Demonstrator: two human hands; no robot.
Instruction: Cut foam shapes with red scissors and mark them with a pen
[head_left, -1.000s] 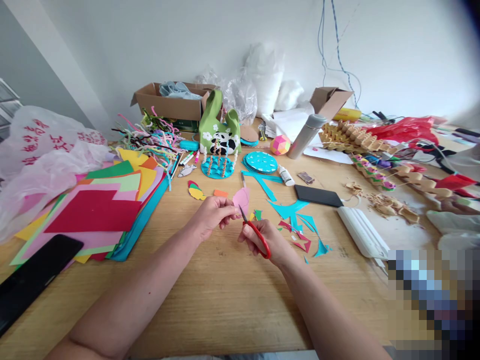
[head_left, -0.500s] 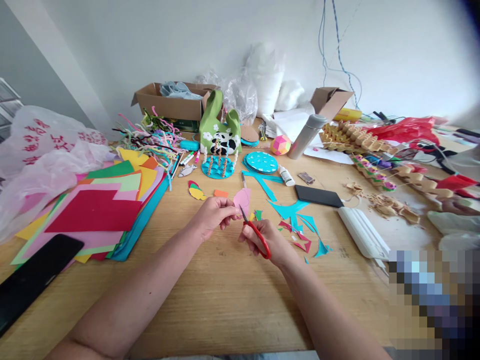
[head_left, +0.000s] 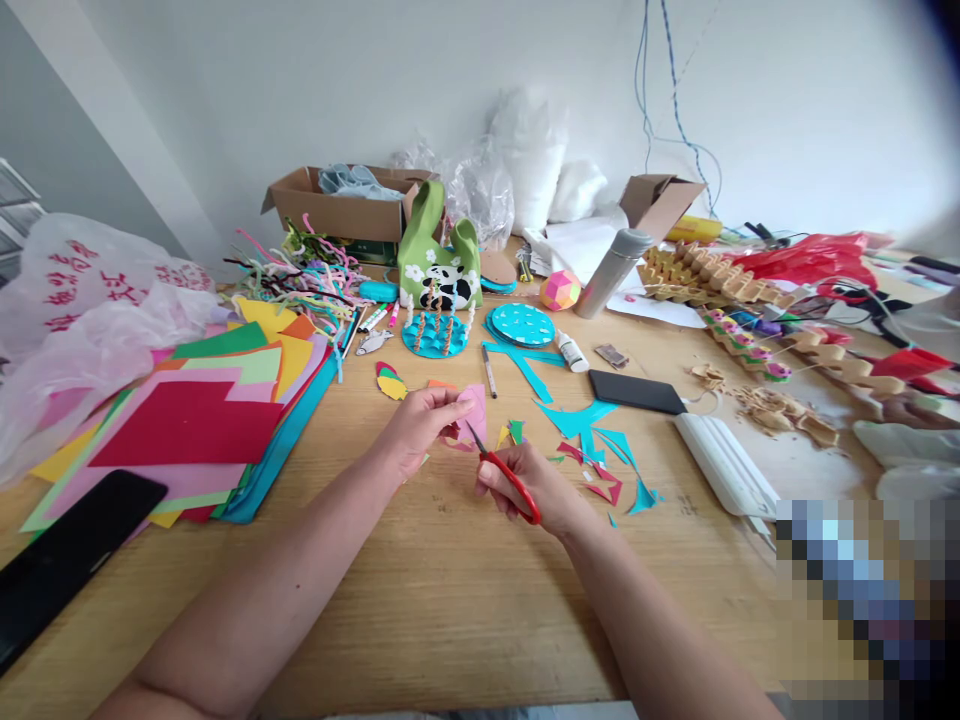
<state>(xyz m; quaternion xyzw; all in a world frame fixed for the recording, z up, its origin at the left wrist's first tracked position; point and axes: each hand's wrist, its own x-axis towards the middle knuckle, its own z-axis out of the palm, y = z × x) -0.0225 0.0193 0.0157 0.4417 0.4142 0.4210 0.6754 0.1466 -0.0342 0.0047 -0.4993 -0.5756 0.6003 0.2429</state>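
The left hand has its grip pinched on the pink paper, thumb on top, and holds it up over the middle of the tabletop. The right hand has its grip closed around the scissors, fingers at the red handles. The blades point far and left towards the near part of the paper; whether they touch it, I cannot tell.

Just beyond the left hand lies an orange piece, partly hidden, with leaf-shaped cutouts to its left. A pen lies just beyond the paper. To the right of the paper are small green scraps, then blue scraps and red scraps.

On the far side, blue discs lie stacked, with a white bottle on its side near them. Left of the discs is a blue stand with upright twisted sticks, in front of a green bag. Coloured sheets are piled on the left, a black phone at their near edge.
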